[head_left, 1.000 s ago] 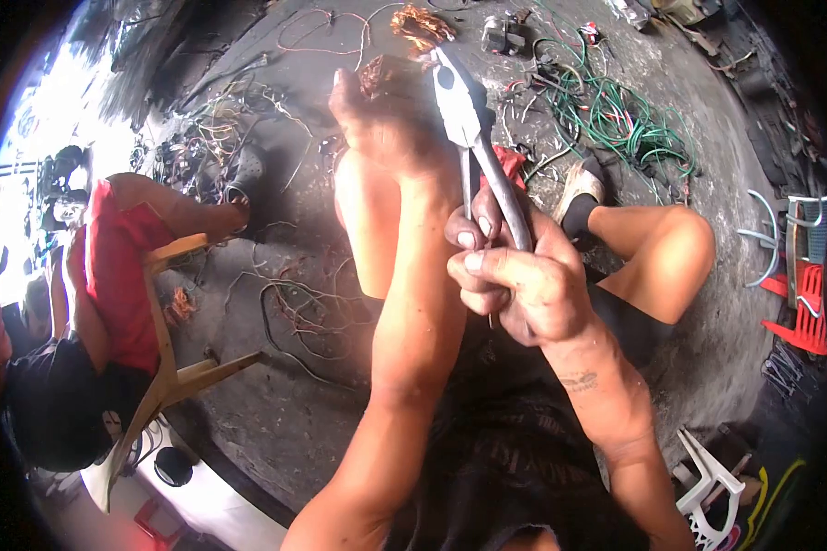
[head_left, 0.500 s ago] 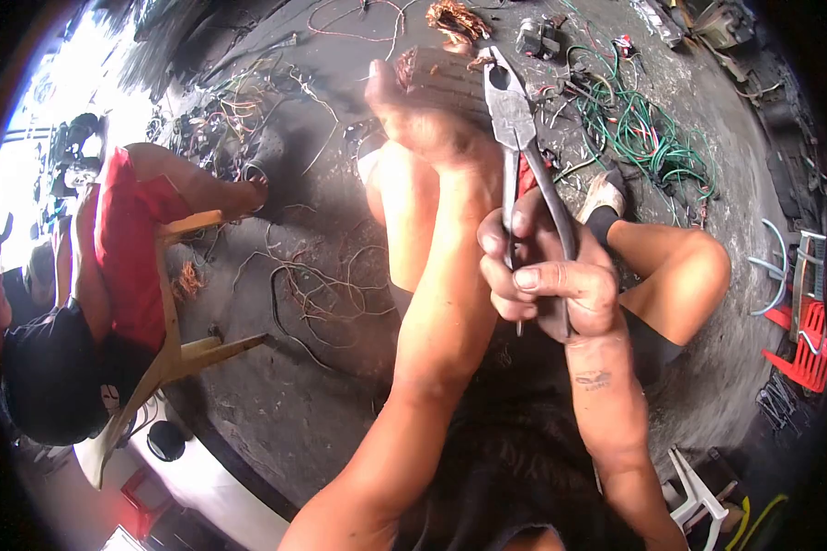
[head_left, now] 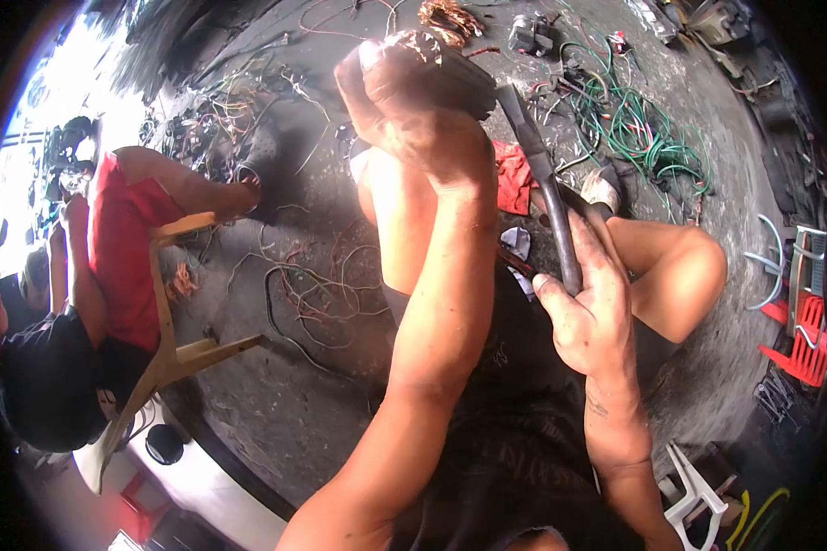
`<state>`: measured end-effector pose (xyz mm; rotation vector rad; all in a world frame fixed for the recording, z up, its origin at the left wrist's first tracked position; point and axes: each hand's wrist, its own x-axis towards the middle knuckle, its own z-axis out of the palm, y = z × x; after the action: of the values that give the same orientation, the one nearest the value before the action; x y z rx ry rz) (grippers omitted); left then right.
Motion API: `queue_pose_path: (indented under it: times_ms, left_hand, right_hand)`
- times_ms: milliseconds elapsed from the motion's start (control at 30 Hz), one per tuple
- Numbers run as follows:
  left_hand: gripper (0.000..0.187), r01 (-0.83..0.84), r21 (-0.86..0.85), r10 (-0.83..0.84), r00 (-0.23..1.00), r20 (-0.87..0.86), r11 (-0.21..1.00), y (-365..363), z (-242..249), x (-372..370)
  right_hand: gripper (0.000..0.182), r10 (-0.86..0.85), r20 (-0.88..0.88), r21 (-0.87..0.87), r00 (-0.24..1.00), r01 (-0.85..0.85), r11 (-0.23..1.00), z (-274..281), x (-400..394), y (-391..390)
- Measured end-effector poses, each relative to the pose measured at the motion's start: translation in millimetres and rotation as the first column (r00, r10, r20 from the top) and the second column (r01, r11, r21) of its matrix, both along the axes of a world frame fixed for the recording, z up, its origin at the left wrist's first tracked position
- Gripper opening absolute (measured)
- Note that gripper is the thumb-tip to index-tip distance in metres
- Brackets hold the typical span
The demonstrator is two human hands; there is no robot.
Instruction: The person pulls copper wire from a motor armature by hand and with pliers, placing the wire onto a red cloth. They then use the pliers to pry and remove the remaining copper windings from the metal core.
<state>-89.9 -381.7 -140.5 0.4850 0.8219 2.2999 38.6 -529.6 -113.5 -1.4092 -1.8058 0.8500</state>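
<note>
My left hand [head_left: 423, 133] is closed round a dark, blocky metal piece [head_left: 455, 84], raised in front of me, with coppery bits on its top end. Blur hides its finer shape. My right hand [head_left: 593, 298] grips a pair of pliers [head_left: 539, 156], turned nearly edge-on, one long handle lying along the fingers. The pliers' head is right beside the lower right end of the metal piece. Between my forearms, a red cloth [head_left: 515, 179] shows behind the pliers.
Tangled green wires [head_left: 648, 138] lie on the floor at right. A copper wire bundle [head_left: 450, 20] and a small metal part [head_left: 530, 35] are at the far side. Loose cables [head_left: 317, 294] spread at left, near a seated person [head_left: 124, 248] on a chair. A red plastic piece [head_left: 809, 344] lies far right.
The metal piece has turned in my left hand, its coppery end now facing up. My right hand has rotated the pliers from face-on to edge-on and moved slightly right.
</note>
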Motion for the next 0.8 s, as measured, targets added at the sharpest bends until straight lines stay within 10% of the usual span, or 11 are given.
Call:
queue_pose_path:
  times_ms: [433, 600, 667, 733, 800]
  left_hand:
    - [0.018, -0.028, 0.152, 0.076, 0.944, -0.321, 0.988, -15, 10, 8]
    - [0.032, 0.217, 0.221, -0.244, 0.964, 0.103, 0.951, -3, -8, -6]
    - [0.045, 0.185, 0.114, -0.159, 0.966, -0.206, 0.976, -4, -13, -10]
    - [0.056, 0.418, 0.241, -0.482, 0.789, 0.382, 0.876, 1, -15, -19]
    - [0.062, 0.491, 0.176, -0.522, 0.797, 0.305, 0.853, 5, -20, -19]
  right_hand:
    - [0.032, -0.106, -0.164, -0.136, 0.981, 0.084, 0.987, 20, -15, 17]
    - [0.016, -0.056, -0.226, -0.222, 0.973, 0.004, 0.975, 5, -13, 22]
    - [0.012, -0.106, -0.572, -0.407, 0.814, -0.169, 0.898, 4, -11, 21]
    - [0.013, -0.192, -0.679, -0.518, 0.709, -0.276, 0.81, 6, -10, 20]
    - [0.018, -0.273, -0.868, -0.456, 0.416, -0.449, 0.768, 0, -12, 19]
